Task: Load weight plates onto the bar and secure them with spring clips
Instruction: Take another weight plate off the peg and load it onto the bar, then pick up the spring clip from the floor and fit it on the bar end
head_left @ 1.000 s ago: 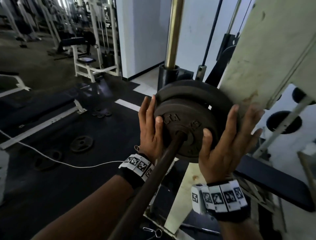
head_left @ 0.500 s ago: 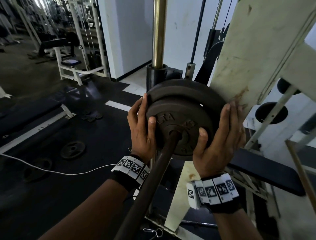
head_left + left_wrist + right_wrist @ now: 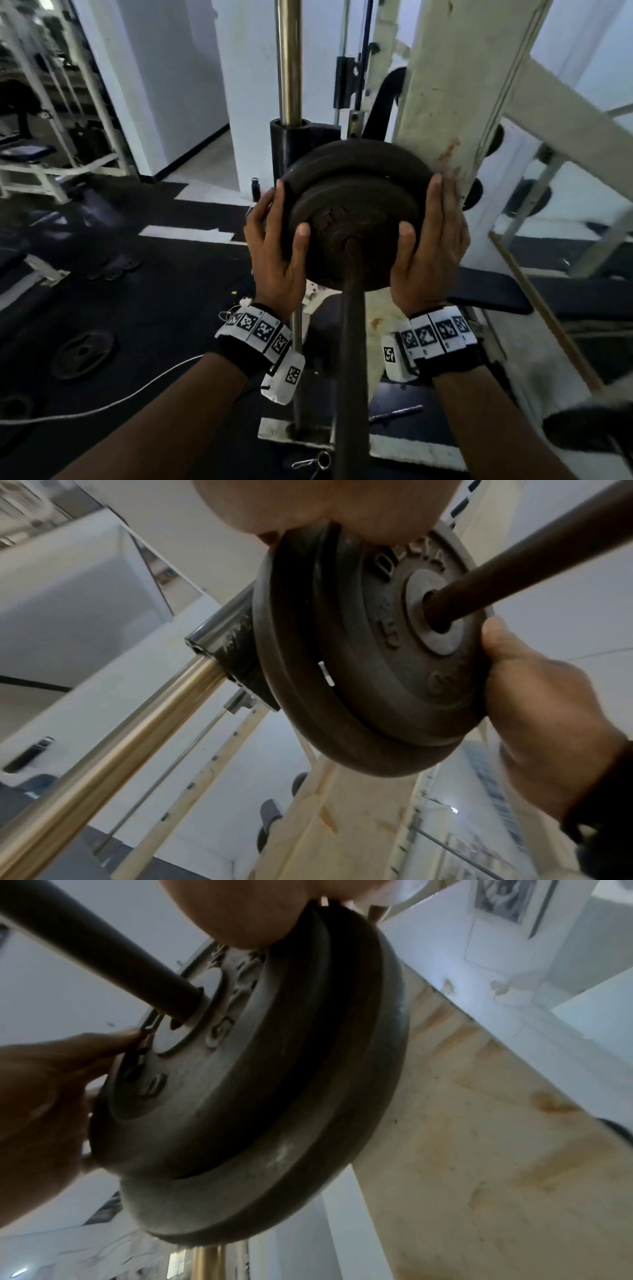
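Two dark round weight plates sit on the bar (image 3: 351,342), which runs from bottom centre up into their hubs. The near weight plate (image 3: 356,219) lies close against the far plate (image 3: 356,157). My left hand (image 3: 270,240) grips the near plate's left rim, thumb on its face. My right hand (image 3: 438,240) grips the right rim the same way. The left wrist view shows the near plate (image 3: 377,669), the far plate (image 3: 284,642) and the bar (image 3: 531,553). In the right wrist view the near plate (image 3: 192,1083) overlaps the far plate (image 3: 359,1069). A spring clip (image 3: 311,462) lies on the floor.
A white rack upright (image 3: 452,85) stands just behind the plates on the right. A chrome guide rod (image 3: 289,61) rises behind them. Loose plates (image 3: 82,354) and a white cable (image 3: 102,407) lie on the dark floor at left. A black bench pad (image 3: 489,298) is at right.
Both hands have closed in on the near plate's rim; the right hand's spread fingers now wrap the edge. The view has swung so the bar points straight ahead.
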Available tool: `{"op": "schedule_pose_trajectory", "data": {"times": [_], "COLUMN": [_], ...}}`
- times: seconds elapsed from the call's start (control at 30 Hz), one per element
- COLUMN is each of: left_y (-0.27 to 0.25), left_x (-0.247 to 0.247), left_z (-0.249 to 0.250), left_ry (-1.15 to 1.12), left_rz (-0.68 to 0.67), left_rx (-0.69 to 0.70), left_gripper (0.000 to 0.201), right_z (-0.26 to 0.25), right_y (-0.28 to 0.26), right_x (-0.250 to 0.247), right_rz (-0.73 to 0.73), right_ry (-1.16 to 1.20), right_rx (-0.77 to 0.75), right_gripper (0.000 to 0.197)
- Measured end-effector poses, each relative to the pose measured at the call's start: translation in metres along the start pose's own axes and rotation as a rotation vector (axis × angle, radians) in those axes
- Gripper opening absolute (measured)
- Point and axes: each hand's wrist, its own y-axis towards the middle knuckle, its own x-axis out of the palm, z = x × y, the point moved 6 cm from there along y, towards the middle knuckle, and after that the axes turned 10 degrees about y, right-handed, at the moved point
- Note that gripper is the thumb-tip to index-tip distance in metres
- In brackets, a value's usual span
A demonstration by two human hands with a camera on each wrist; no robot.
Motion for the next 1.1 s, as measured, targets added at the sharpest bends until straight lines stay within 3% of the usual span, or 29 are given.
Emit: {"op": "schedule_pose_trajectory", "data": {"times": [0.2,0.27,0.37,0.4,0.47,0.5,0.57,0.73,0.87,1.1], "left_y": [-0.001,-0.012,-0.036,-0.046,-0.07,-0.084,-0.112,-0.174,-0.207,-0.272], "left_x": [-0.033,-0.043,-0.053,-0.054,-0.051,-0.049,-0.05,-0.066,-0.081,-0.077], "left_z": [-0.025,-0.042,-0.068,-0.076,-0.099,-0.114,-0.145,-0.211,-0.264,-0.367], "left_ry": [-0.142,-0.146,-0.138,-0.136,-0.12,-0.11,-0.083,0.059,0.185,0.322], "left_rz": [-0.176,-0.243,-0.386,-0.459,-0.615,-0.684,-0.798,-1.076,-1.184,-1.322], "left_rx": [0.105,0.052,0.07,0.083,0.067,0.038,-0.028,-0.19,-0.269,-0.399], "left_gripper": [0.057,0.046,0.028,0.024,0.02,0.02,0.019,0.016,0.015,0.012], "right_z": [-0.025,-0.004,-0.005,-0.022,-0.06,-0.069,-0.068,-0.069,-0.063,-0.041], "right_y": [-0.055,-0.084,-0.153,-0.174,-0.207,-0.228,-0.269,-0.353,-0.413,-0.516], "right_x": [-0.021,-0.026,-0.026,-0.026,-0.031,-0.027,-0.018,0.014,0.043,0.09], "right_rz": [0.102,0.069,-0.039,-0.087,-0.112,-0.142,-0.243,-0.512,-0.724,-0.849], "right_ry": [-0.031,0.032,0.196,0.128,-0.093,-0.163,-0.248,-0.266,-0.273,-0.333], "right_rx": [0.26,0.465,0.996,1.022,0.782,0.734,0.734,0.945,1.112,1.365], "right_gripper": [0.06,0.057,0.063,0.056,0.038,0.035,0.031,0.028,0.028,0.027]}}
